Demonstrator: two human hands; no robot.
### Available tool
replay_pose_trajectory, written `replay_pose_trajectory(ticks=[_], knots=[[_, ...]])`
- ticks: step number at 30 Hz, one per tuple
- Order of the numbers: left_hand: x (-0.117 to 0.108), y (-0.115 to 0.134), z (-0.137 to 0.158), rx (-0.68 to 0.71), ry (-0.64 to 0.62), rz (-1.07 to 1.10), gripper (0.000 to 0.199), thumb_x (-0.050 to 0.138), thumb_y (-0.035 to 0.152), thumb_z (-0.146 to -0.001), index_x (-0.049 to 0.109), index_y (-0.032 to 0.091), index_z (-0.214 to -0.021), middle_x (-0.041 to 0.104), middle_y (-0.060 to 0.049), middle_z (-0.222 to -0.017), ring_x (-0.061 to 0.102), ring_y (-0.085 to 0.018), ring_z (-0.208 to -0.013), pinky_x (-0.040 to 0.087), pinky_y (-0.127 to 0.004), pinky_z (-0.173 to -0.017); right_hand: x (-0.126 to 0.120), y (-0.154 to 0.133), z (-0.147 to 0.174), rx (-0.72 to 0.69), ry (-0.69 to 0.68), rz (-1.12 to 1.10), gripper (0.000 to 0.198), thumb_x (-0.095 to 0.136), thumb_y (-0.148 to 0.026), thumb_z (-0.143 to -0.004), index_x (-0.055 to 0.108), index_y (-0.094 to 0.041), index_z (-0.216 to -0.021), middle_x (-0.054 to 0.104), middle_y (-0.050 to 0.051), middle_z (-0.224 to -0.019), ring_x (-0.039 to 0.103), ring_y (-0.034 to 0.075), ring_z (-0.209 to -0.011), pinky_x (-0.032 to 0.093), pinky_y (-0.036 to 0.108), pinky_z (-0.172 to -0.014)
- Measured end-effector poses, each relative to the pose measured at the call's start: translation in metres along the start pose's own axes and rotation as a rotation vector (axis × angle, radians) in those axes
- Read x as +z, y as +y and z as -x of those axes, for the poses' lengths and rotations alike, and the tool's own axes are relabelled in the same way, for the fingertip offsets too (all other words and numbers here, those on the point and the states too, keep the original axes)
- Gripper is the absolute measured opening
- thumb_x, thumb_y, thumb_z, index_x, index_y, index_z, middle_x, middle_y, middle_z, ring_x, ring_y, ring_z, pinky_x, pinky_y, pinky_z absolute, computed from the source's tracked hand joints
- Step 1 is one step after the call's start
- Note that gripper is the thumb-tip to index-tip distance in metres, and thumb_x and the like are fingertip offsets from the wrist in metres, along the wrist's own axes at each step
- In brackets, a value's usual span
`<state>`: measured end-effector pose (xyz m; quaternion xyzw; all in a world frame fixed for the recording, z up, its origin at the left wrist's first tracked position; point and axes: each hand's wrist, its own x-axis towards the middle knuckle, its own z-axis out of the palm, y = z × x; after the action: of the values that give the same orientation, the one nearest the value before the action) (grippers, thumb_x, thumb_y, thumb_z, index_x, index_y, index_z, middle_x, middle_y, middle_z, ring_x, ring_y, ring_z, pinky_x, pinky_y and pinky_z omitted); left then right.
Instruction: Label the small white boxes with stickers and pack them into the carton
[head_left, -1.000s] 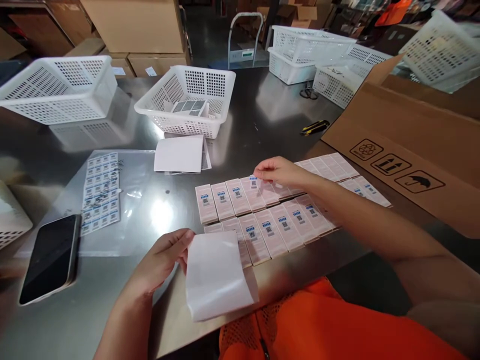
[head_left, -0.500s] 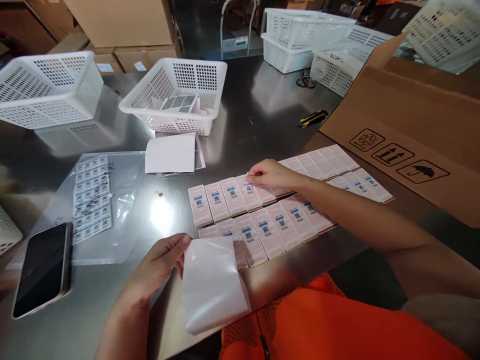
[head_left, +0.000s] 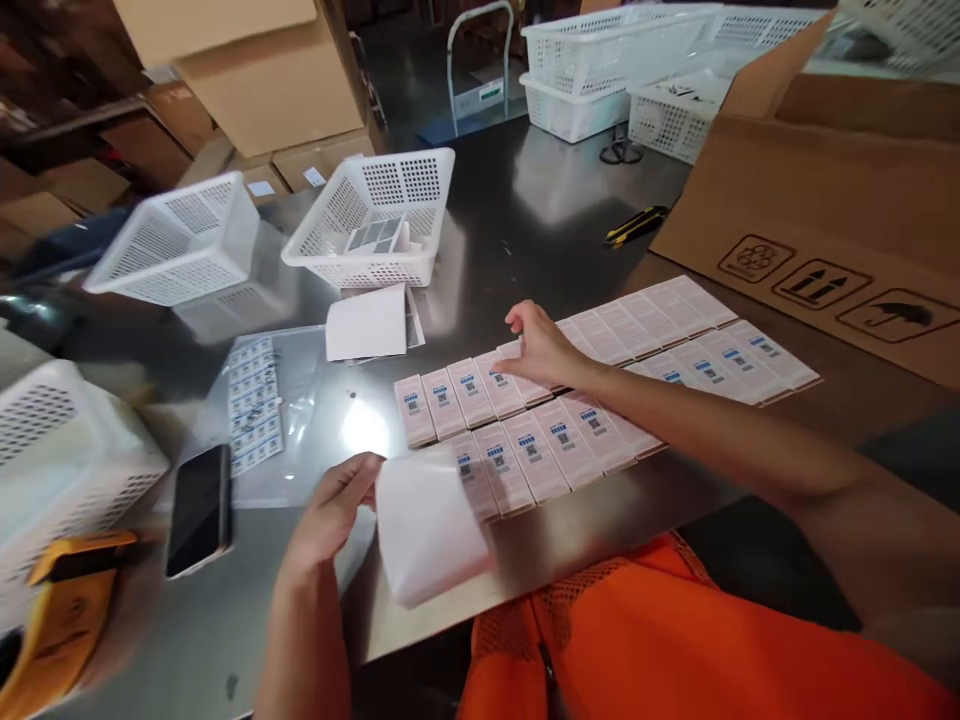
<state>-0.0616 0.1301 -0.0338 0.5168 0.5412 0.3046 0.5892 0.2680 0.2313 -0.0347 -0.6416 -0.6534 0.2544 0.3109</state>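
My left hand pinches the upper left corner of a white paper sheet, which hangs over the table's front edge and hides part of the near row. My right hand hovers at the far row of small pale pink boxes, thumb and forefinger spread apart with nothing visible between them. Several of these boxes lie side by side in two rows. Blue-and-white stickers with a square code show on the left boxes of both rows and at the near row's right end. My right forearm covers some boxes.
A phone and a sticker sheet on a clear plastic bag lie left. Folded white paper sits before a white basket. A yellow-black cutter knife and scissors lie farther back. An open carton stands right.
My right thumb and forefinger have parted, and the hand has lifted slightly off the far row's box. The view has swung left, bringing an orange-yellow tool into sight. The sheet still hangs from my left hand.
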Motion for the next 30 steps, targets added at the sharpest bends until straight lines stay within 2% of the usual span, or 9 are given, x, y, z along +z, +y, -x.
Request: replay_pose_trajectory(ticks=[4,6,8,10,13,17,22,26,30], knots=[[0.026,0.018,0.025,0.367,0.214,-0.337,0.037,0.053,0.048,-0.097,0.075,0.019,-0.095,0.072,-0.005,-0.079,0.065,-0.016,-0.070,0.052,-0.025,-0.064,-0.010,-0.022,0.041,0.061,-0.409,-0.455,0.056,0.068,-0.056,-0.083,0.054,-0.013,-0.117,0.061,0.003,-0.088,0.054,0.005,-0.065,0.043,0.017,-0.061],[0.045,0.028,0.041,0.589,0.258,-0.499,0.023,0.054,0.028,-0.099,0.075,0.023,-0.107,0.075,-0.005,-0.102,0.070,-0.017,-0.093,0.054,-0.027,-0.082,-0.015,-0.035,0.068,0.078,-0.629,-0.672,0.064,0.065,-0.064,-0.084,0.053,-0.013,-0.120,0.063,0.004,-0.085,0.059,0.007,-0.068,0.048,0.018,-0.063],[0.066,0.035,0.054,0.731,0.289,-0.579,0.028,0.058,0.016,-0.095,0.073,0.027,-0.115,0.073,-0.004,-0.117,0.068,-0.018,-0.109,0.052,-0.028,-0.095,-0.018,-0.043,0.089,0.067,-0.682,-0.812,0.066,0.075,-0.056,-0.077,0.053,-0.013,-0.121,0.064,0.005,-0.092,0.063,0.008,-0.077,0.052,0.017,-0.069],[0.085,0.040,0.060,0.758,0.332,-0.509,0.036,0.063,0.011,-0.090,0.072,0.031,-0.119,0.068,-0.003,-0.129,0.066,-0.019,-0.115,0.054,-0.026,-0.095,-0.020,-0.046,0.103,0.040,-0.585,-0.893,0.064,0.083,-0.042,-0.069,0.054,-0.013,-0.118,0.064,0.005,-0.098,0.063,0.006,-0.080,0.053,0.015,-0.070],[0.109,0.043,0.055,0.649,0.320,-0.096,0.053,0.074,0.013,-0.082,0.066,0.037,-0.128,0.053,-0.005,-0.149,0.065,-0.023,-0.118,0.059,-0.027,-0.085,-0.025,-0.041,0.114,-0.011,-0.410,-0.932,0.054,0.084,-0.032,-0.068,0.059,-0.011,-0.111,0.062,0.003,-0.095,0.060,0.003,-0.077,0.052,0.012,-0.069],[0.132,0.049,0.030,0.390,0.200,0.253,0.066,0.088,0.017,-0.068,0.065,0.030,-0.129,0.074,-0.006,-0.109,0.074,-0.020,-0.091,0.060,-0.023,-0.073,-0.036,-0.031,0.124,-0.017,-0.248,-0.985,0.046,0.084,-0.033,-0.070,0.067,-0.011,-0.106,0.062,0.003,-0.089,0.059,0.003,-0.078,0.052,0.011,-0.069],[0.154,0.061,0.007,0.339,0.249,0.236,0.057,0.090,0.019,-0.065,0.068,0.022,-0.118,0.071,0.001,-0.075,0.069,-0.011,-0.066,0.056,-0.016,-0.064,-0.047,-0.021,0.131,0.084,-0.116,-1.176,0.045,0.087,-0.033,-0.065,0.067,-0.012,-0.099,0.061,0.001,-0.084,0.058,0.002,-0.073,0.049,0.010,-0.065],[0.162,0.066,0.000,0.354,0.258,0.192,0.056,0.091,0.019,-0.062,0.069,0.021,-0.114,0.068,0.003,-0.069,0.067,-0.010,-0.062,0.056,-0.016,-0.063,-0.051,-0.014,0.131,0.133,-0.060,-1.194,0.041,0.087,-0.037,-0.064,0.065,-0.009,-0.084,0.061,0.001,-0.080,0.055,0.001,-0.068,0.048,0.010,-0.062],[0.160,0.064,-0.001,0.348,0.228,0.165,0.055,0.091,0.020,-0.063,0.069,0.021,-0.113,0.070,0.002,-0.072,0.067,-0.009,-0.060,0.055,-0.015,-0.061,-0.047,-0.010,0.131,0.055,0.056,-1.127,0.038,0.085,-0.039,-0.068,0.067,-0.010,-0.083,0.062,0.003,-0.082,0.058,0.002,-0.072,0.050,0.010,-0.067]])
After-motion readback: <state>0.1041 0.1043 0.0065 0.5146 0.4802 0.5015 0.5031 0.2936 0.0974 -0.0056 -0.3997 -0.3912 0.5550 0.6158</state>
